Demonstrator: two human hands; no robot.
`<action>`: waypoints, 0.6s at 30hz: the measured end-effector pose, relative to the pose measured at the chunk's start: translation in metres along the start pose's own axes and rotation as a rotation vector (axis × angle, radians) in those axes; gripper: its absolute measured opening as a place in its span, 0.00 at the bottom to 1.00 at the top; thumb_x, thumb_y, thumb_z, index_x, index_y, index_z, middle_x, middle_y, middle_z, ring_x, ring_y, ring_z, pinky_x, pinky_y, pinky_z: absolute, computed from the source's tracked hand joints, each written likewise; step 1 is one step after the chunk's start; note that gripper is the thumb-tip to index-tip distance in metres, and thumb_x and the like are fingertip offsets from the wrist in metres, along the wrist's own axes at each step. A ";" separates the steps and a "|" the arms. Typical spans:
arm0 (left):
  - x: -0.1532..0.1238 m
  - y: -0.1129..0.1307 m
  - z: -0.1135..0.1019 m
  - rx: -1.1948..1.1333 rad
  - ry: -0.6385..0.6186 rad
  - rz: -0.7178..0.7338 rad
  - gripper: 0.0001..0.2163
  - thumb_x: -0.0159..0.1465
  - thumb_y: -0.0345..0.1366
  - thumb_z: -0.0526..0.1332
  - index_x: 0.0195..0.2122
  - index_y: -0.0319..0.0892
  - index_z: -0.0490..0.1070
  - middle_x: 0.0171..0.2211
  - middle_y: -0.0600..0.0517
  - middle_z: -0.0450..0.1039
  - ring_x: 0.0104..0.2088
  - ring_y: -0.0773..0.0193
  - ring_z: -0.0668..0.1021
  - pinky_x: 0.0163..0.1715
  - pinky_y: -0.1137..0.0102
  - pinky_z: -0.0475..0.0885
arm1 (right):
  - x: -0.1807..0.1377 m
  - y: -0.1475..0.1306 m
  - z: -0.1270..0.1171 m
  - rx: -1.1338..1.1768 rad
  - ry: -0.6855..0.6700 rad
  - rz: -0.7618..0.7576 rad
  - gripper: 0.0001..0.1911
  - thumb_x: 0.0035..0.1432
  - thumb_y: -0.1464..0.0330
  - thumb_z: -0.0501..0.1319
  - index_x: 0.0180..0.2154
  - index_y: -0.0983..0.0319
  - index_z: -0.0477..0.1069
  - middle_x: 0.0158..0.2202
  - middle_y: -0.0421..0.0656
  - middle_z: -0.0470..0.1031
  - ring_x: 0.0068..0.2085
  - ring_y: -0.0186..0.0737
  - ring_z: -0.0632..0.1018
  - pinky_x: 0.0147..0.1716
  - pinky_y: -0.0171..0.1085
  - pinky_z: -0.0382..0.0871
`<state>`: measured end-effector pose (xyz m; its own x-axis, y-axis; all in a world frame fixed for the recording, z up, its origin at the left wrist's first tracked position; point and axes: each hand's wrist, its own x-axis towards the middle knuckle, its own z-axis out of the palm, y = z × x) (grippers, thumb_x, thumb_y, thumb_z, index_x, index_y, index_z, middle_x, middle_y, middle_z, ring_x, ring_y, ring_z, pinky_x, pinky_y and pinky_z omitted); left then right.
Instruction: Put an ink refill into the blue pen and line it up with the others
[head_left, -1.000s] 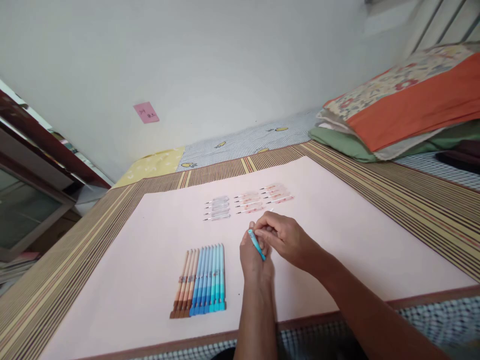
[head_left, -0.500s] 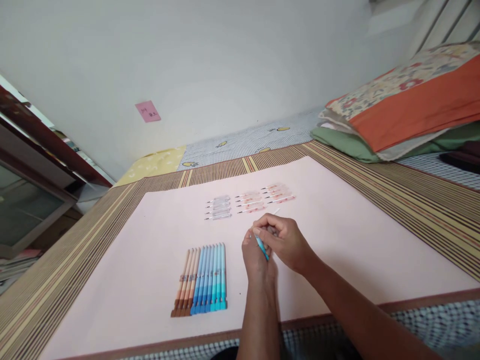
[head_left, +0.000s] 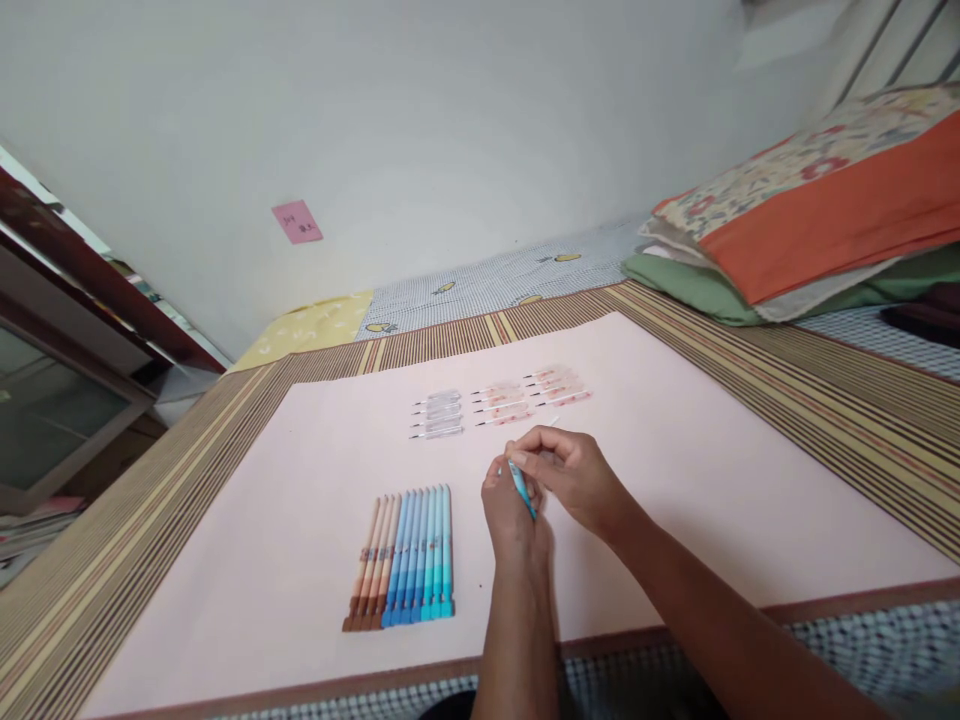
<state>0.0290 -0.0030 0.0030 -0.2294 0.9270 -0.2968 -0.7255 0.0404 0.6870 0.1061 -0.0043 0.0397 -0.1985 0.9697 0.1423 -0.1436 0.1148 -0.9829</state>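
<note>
My left hand point(head_left: 508, 515) is closed around a blue pen point(head_left: 522, 488), which slants with its darker blue end toward me. My right hand point(head_left: 576, 472) meets it from the right, thumb and fingers pinched at the pen's upper end. Those fingers hide that end of the pen. Just beyond my right knuckles shows a thin white piece point(head_left: 555, 421); whether it touches the hand I cannot tell. To the left, several blue pens point(head_left: 424, 555) lie side by side against several brown and peach pens point(head_left: 373, 565).
Dark-tipped refills in clear sleeves point(head_left: 437, 415) and pink-patterned sleeves point(head_left: 501, 404) lie in groups at the back of the pale pink sheet point(head_left: 247, 540). Beneath it is a striped mat point(head_left: 757, 385). Folded bedding point(head_left: 825, 220) is piled at right, by the wall.
My right hand has shifted slightly at the pen's upper end, and more of the blue pen shows between the hands. The rows of pens and the refills are unmoved.
</note>
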 end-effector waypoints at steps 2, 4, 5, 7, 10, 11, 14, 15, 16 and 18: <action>0.000 0.001 0.001 -0.005 0.017 -0.002 0.19 0.48 0.40 0.71 0.21 0.42 0.59 0.14 0.61 0.51 0.15 0.76 0.55 0.17 0.75 0.45 | 0.000 -0.001 0.000 -0.016 0.006 -0.016 0.10 0.55 0.62 0.65 0.29 0.62 0.75 0.21 0.38 0.71 0.22 0.32 0.70 0.21 0.33 0.66; 0.000 0.002 0.001 -0.013 0.036 0.006 0.18 0.45 0.40 0.72 0.23 0.42 0.61 0.14 0.62 0.52 0.15 0.76 0.56 0.18 0.75 0.46 | 0.000 0.000 0.000 -0.010 0.003 -0.021 0.08 0.55 0.64 0.65 0.29 0.62 0.74 0.22 0.38 0.71 0.22 0.32 0.70 0.21 0.33 0.66; 0.000 0.003 0.001 -0.017 0.043 0.011 0.17 0.45 0.39 0.72 0.23 0.42 0.61 0.14 0.62 0.52 0.16 0.76 0.56 0.18 0.75 0.46 | 0.001 0.000 0.001 -0.005 -0.004 -0.023 0.08 0.55 0.64 0.65 0.29 0.62 0.74 0.22 0.37 0.71 0.22 0.32 0.70 0.22 0.33 0.66; 0.001 0.003 0.001 -0.026 0.050 0.020 0.17 0.45 0.39 0.72 0.24 0.42 0.62 0.14 0.62 0.52 0.16 0.76 0.57 0.18 0.76 0.47 | 0.001 0.001 0.001 0.000 -0.016 -0.025 0.07 0.55 0.65 0.65 0.29 0.62 0.74 0.22 0.37 0.71 0.22 0.32 0.70 0.22 0.33 0.66; 0.001 0.002 0.000 -0.038 0.051 0.019 0.16 0.45 0.38 0.71 0.24 0.42 0.62 0.14 0.62 0.54 0.16 0.76 0.58 0.18 0.76 0.48 | 0.002 0.002 0.002 -0.001 -0.023 -0.023 0.07 0.56 0.65 0.64 0.30 0.62 0.74 0.23 0.37 0.71 0.23 0.31 0.70 0.22 0.33 0.66; 0.002 0.002 0.000 -0.043 0.053 0.016 0.16 0.45 0.38 0.71 0.24 0.42 0.62 0.14 0.62 0.55 0.16 0.76 0.58 0.18 0.76 0.48 | 0.002 0.002 0.002 0.001 -0.026 -0.019 0.06 0.56 0.65 0.64 0.31 0.62 0.74 0.24 0.38 0.71 0.23 0.31 0.70 0.22 0.33 0.66; 0.002 0.002 -0.001 -0.048 0.075 0.023 0.17 0.45 0.38 0.72 0.23 0.42 0.61 0.14 0.61 0.55 0.16 0.76 0.58 0.18 0.76 0.49 | 0.002 0.000 0.001 0.022 -0.032 0.001 0.08 0.57 0.64 0.63 0.34 0.62 0.74 0.24 0.37 0.71 0.23 0.31 0.70 0.22 0.33 0.67; 0.002 0.002 -0.001 -0.045 0.081 0.028 0.17 0.46 0.38 0.72 0.23 0.42 0.61 0.14 0.61 0.55 0.15 0.76 0.58 0.17 0.76 0.48 | 0.002 -0.001 0.001 0.029 -0.027 0.008 0.09 0.57 0.63 0.63 0.35 0.62 0.74 0.24 0.37 0.70 0.22 0.31 0.70 0.21 0.32 0.66; 0.003 0.002 -0.001 -0.040 0.085 0.034 0.18 0.46 0.39 0.72 0.22 0.42 0.60 0.14 0.61 0.56 0.15 0.76 0.58 0.17 0.76 0.48 | 0.001 -0.002 0.001 0.034 -0.021 0.012 0.09 0.58 0.63 0.62 0.36 0.62 0.74 0.23 0.36 0.70 0.21 0.31 0.69 0.20 0.32 0.65; 0.003 0.002 -0.002 -0.027 0.083 0.042 0.18 0.48 0.41 0.72 0.22 0.42 0.60 0.13 0.61 0.56 0.15 0.76 0.57 0.16 0.76 0.48 | 0.001 -0.005 0.001 0.030 -0.006 0.015 0.10 0.59 0.62 0.61 0.36 0.62 0.73 0.23 0.36 0.68 0.20 0.30 0.69 0.19 0.32 0.64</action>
<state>0.0257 -0.0008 0.0021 -0.3121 0.8934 -0.3232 -0.7310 -0.0085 0.6824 0.1061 -0.0041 0.0453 -0.2068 0.9699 0.1286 -0.1700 0.0938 -0.9810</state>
